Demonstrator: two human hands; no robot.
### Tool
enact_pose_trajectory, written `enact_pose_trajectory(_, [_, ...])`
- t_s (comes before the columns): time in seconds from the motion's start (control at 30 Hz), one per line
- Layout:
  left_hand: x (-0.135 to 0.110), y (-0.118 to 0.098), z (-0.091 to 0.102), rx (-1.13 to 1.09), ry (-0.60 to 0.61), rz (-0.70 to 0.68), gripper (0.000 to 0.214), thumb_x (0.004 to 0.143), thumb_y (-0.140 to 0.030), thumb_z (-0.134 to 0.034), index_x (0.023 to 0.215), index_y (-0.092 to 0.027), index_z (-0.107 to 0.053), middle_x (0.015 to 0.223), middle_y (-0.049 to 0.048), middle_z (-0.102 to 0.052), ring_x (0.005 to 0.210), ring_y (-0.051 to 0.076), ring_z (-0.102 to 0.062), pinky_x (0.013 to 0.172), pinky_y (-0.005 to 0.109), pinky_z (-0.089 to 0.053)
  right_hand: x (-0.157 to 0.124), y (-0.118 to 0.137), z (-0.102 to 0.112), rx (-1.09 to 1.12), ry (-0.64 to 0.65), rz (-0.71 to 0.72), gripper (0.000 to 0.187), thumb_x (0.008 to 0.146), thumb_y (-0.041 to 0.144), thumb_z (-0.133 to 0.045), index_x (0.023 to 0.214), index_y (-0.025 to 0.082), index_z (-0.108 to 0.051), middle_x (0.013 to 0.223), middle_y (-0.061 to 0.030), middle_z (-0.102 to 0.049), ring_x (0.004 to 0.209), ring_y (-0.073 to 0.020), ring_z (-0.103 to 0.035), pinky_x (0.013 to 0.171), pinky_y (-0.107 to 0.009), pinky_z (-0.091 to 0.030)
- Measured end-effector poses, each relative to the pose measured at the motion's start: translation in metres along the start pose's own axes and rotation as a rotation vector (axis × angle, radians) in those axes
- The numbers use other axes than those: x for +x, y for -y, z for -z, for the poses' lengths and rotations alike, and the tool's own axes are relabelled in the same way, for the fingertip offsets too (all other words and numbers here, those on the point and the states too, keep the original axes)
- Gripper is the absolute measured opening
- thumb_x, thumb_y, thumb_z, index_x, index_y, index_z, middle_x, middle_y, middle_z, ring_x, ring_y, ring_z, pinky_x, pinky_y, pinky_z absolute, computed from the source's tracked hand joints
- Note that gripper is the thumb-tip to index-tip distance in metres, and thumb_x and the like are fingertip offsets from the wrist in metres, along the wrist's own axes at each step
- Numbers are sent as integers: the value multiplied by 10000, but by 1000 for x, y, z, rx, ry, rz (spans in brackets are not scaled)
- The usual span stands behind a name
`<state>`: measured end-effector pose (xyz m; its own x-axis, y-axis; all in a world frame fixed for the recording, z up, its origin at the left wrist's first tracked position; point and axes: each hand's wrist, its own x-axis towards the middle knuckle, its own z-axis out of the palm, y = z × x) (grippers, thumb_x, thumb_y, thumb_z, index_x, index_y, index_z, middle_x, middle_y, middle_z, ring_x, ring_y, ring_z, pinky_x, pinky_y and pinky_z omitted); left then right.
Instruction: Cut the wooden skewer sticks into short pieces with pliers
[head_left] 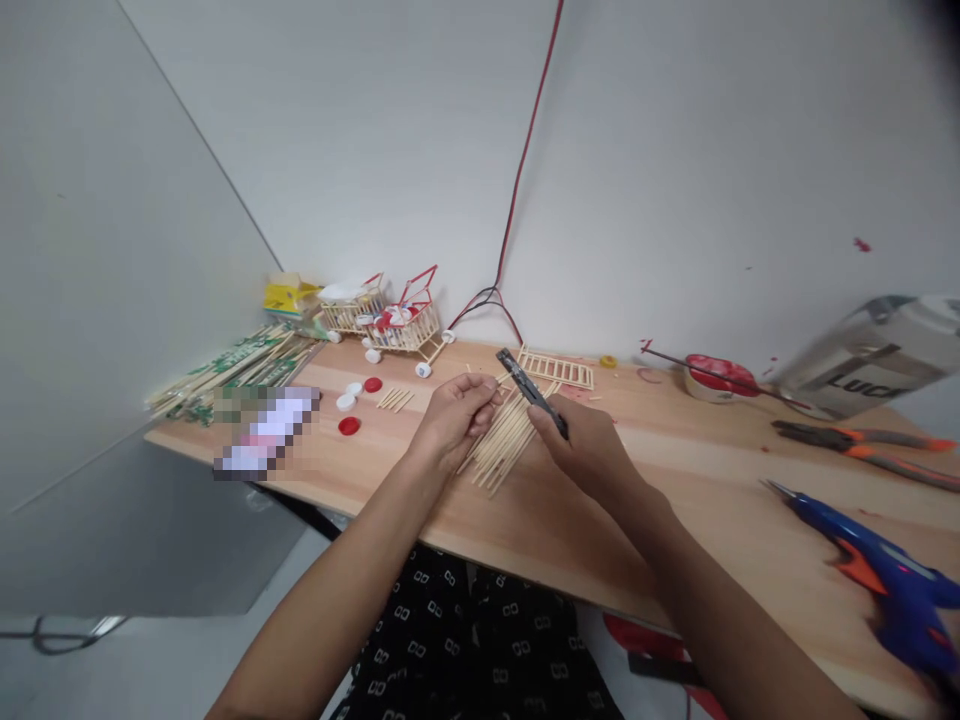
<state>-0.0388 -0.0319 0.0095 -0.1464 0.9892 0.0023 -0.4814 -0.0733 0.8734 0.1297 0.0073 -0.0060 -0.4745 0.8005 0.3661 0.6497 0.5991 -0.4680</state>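
Note:
My right hand (589, 440) is wrapped round a dark utility knife (534, 392), its far end slanting up and left. Close by on the left, my left hand (459, 410) is closed, thumb and forefinger pinching what looks like a thin wooden stick (504, 382) beside the knife. Only a short piece of that stick shows. Beneath both hands, a bundle of wooden sticks (499, 455) lies fanned out on the wooden table (420, 505). Just behind it rests a ladder-like frame of sticks (559, 370).
Two small stick-built carts (405, 325) stand at the back. Bottle caps (349, 426), short cut sticks (395, 399), a blurred phone (270, 430) and packs of skewers (240, 370) lie left. Pliers (847, 437), a blue glue gun (870, 560), a red paint cup (716, 378) and a container (877, 360) occupy the right.

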Motion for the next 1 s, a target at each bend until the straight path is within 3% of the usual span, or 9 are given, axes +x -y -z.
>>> enact_pose_trajectory(0.2, [24,10,-7,-44,46,-40,247,728,-271,-675,755,-155,-460,669,23,-616,403,35,-411,351,137,-206,6,-12,4,-66,-54,-81,431,894,559,-330,637,214,-363,557,9,-477,527,-136,-421,530,-250,-240])
enact_pose_trajectory(0.37, [40,17,-6,-166,113,83,232,704,-207,-663,736,-160,-438,718,45,-626,544,79,-539,481,168,-388,7,-17,0,-117,-69,-113,423,878,567,-360,647,214,-387,574,7,-506,532,-138,-427,527,-243,-234])
enact_pose_trajectory(0.53, [47,18,0,-72,211,82,303,657,-264,-749,699,-146,-473,608,-39,-491,458,26,-395,384,136,-208,8,-18,-3,-169,-109,-97,384,864,547,-408,672,215,-404,621,6,-532,560,-143,-445,539,-241,-235])
enact_pose_trajectory(0.7, [42,19,3,128,109,-4,322,662,-387,-749,755,-121,-594,485,-82,-387,392,17,-263,376,162,-138,10,-20,-6,-162,-80,-115,394,873,562,-383,682,217,-407,620,0,-538,565,-151,-458,542,-248,-248])
enact_pose_trajectory(0.83, [38,15,1,255,17,-19,325,648,-413,-744,705,-119,-618,455,-82,-380,397,26,-268,392,172,-171,12,-22,-9,-99,-24,-125,423,889,563,-343,650,217,-390,589,4,-516,553,-150,-464,544,-250,-273])
enact_pose_trajectory(1.0, [38,13,2,368,6,-114,297,686,-415,-703,696,-124,-643,482,-57,-427,439,44,-319,419,170,-224,12,-19,-7,38,46,-147,459,901,561,-308,642,207,-443,592,-9,-546,575,-156,-501,553,-250,-305])
